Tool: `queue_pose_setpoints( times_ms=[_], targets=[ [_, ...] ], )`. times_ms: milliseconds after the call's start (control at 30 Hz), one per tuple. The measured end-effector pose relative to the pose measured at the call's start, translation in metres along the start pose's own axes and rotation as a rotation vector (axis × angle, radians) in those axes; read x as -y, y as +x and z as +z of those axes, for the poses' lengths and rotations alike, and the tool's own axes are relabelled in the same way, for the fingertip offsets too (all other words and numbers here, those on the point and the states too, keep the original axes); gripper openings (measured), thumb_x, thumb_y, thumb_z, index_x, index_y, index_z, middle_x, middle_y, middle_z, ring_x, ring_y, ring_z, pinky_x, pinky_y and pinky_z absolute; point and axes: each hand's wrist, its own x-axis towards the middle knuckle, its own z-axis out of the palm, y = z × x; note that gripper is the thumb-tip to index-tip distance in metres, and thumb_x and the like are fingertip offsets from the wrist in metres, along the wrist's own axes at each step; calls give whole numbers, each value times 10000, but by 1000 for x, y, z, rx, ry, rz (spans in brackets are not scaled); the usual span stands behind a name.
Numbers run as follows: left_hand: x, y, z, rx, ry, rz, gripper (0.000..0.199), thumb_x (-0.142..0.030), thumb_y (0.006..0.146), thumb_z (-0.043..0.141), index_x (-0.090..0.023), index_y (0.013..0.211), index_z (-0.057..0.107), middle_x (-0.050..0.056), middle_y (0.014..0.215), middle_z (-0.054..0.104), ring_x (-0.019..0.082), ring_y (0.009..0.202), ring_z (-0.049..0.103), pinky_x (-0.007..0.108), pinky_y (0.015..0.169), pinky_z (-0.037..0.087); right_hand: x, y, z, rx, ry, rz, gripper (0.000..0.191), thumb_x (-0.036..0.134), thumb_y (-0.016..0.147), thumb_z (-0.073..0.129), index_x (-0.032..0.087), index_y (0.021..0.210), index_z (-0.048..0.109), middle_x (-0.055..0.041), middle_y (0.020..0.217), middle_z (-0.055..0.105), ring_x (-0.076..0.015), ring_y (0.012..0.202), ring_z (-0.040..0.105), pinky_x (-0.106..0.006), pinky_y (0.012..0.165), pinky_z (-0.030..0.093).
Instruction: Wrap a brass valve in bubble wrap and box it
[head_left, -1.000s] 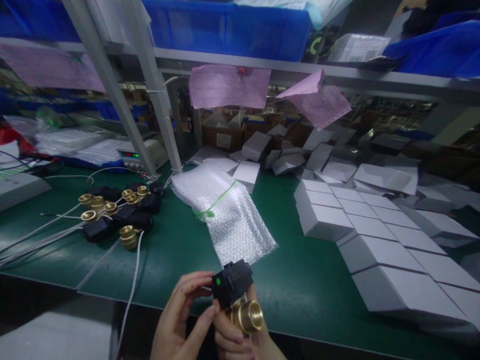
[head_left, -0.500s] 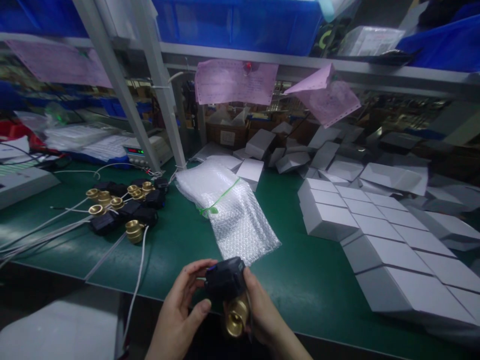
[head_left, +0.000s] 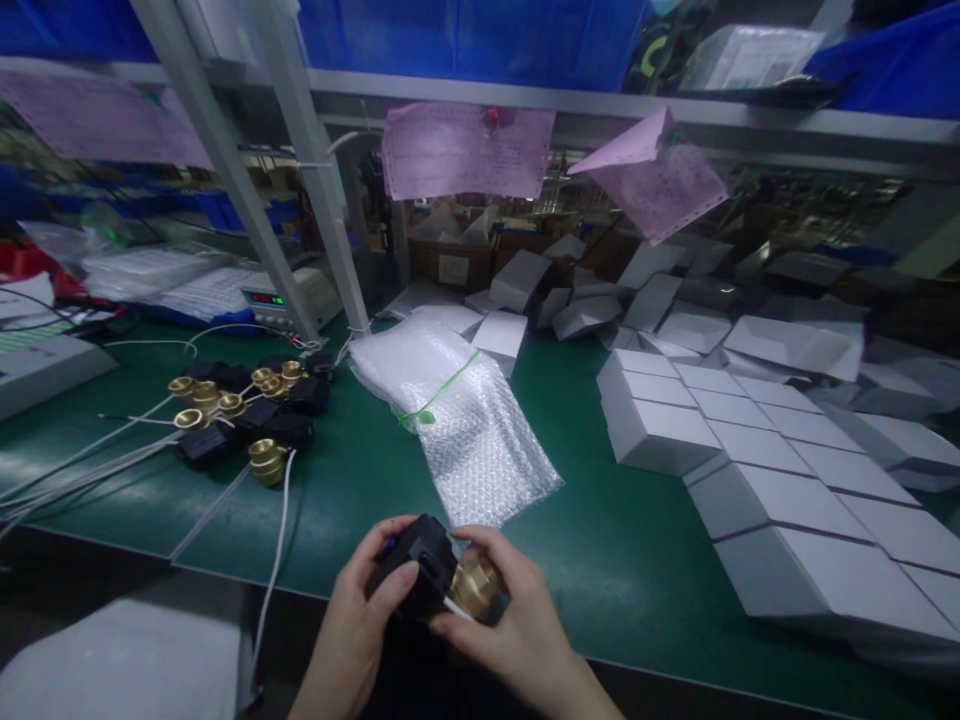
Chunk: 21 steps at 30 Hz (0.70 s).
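Note:
Between both hands, at the bench's front edge, is a motorized ball valve point(head_left: 424, 572) with a black actuator housing, a brass body and a white cable. My left hand point(head_left: 358, 610) is closed around the black housing, thumb on its face. My right hand point(head_left: 517, 605) grips the brass end, fingers above and thumb below, partly covering it. Just beyond them lies bubble wrap point(head_left: 487, 430), a stack of bags tied with a green band. Several more brass and black valves point(head_left: 251, 410) sit in a cluster on the left, their white cables trailing leftward.
White boxes point(head_left: 757, 440) stand in rows at the right, with loose white cartons behind. A metal post point(head_left: 315, 170) rises left of the bubble wrap. Pink papers point(head_left: 465, 155) hang from the shelf holding blue bins point(head_left: 480, 40). A power supply point(head_left: 292, 300) with a lit display sits behind the valves.
The valve has been turned so its brass end now points right instead of down toward me. My right hand has shifted from the housing's side onto the brass body.

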Motion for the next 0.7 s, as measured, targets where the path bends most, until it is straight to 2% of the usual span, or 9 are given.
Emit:
queue_pose_setpoints(
  times_ms=[167, 233, 300, 333, 400, 467, 500, 567, 700],
  targets=[
    [-1, -4, 8, -178, -244, -88, 667, -595, 570, 934, -170, 1027, 697, 44, 963, 739, 165, 814, 651, 161, 616, 532, -11, -12, 9, 49, 306, 137, 561, 279, 722, 791, 234, 1233, 563, -59, 1085, 665, -259, 958, 654, -337, 803, 527],
    [-1, -4, 12, -242, -326, -136, 681, -562, 499, 974, -172, 994, 715, 36, 940, 741, 158, 748, 632, 172, 543, 521, -20, -17, 12, -2, 326, 94, 606, 260, 738, 788, 249, 1288, 534, -76, 1163, 657, -263, 996, 656, -322, 775, 541],
    [-2, -3, 15, -310, -420, -176, 700, -503, 441, 1003, -163, 989, 731, 41, 968, 747, 166, 766, 635, 181, 527, 530, -27, -21, 13, -90, 230, -35, 676, 239, 762, 805, 278, 1369, 508, -85, 1260, 615, -254, 999, 647, -303, 746, 543],
    [-3, -2, 16, -319, -475, -203, 671, -461, 458, 1001, -154, 994, 738, 50, 986, 751, 174, 783, 645, 189, 534, 543, -28, -22, 12, -122, 180, -111, 705, 236, 777, 820, 297, 1400, 496, -86, 1300, 585, -246, 993, 638, -291, 728, 544],
    [-6, -1, 19, -284, -603, -307, 465, -384, 647, 909, -128, 1000, 747, 84, 1013, 759, 198, 811, 679, 225, 585, 585, -25, -23, 9, -139, 128, -230, 725, 257, 812, 851, 340, 1431, 482, -80, 1349, 535, -225, 964, 621, -260, 685, 550],
    [-8, -1, 23, -232, -719, -468, 273, -338, 882, 686, -101, 1000, 749, 124, 1019, 763, 228, 834, 719, 285, 667, 626, -17, -22, 6, -117, 124, -291, 721, 298, 846, 865, 388, 1444, 472, -65, 1355, 514, -212, 951, 610, -232, 657, 557],
    [-8, -1, 25, -225, -757, -539, 298, -324, 961, 568, -91, 1004, 748, 136, 1010, 764, 242, 848, 734, 314, 703, 638, -12, -21, 6, -108, 121, -321, 716, 316, 855, 867, 398, 1447, 473, -62, 1343, 518, -212, 953, 608, -225, 650, 560],
    [-4, -4, 29, -211, -776, -614, 383, -320, 1035, 441, -84, 1028, 742, 143, 979, 768, 268, 891, 749, 366, 771, 648, -4, -19, 7, -94, 106, -385, 694, 331, 874, 850, 381, 1456, 474, -72, 1329, 522, -231, 984, 607, -228, 645, 565],
    [11, -9, 34, -60, -722, -566, 359, -343, 1045, 467, -111, 1128, 728, 140, 1009, 769, 308, 1060, 720, 438, 955, 606, 5, -14, 9, -94, 58, -438, 708, 246, 855, 820, 356, 1458, 464, -66, 1351, 521, -255, 1095, 577, -227, 679, 562]
  ],
)
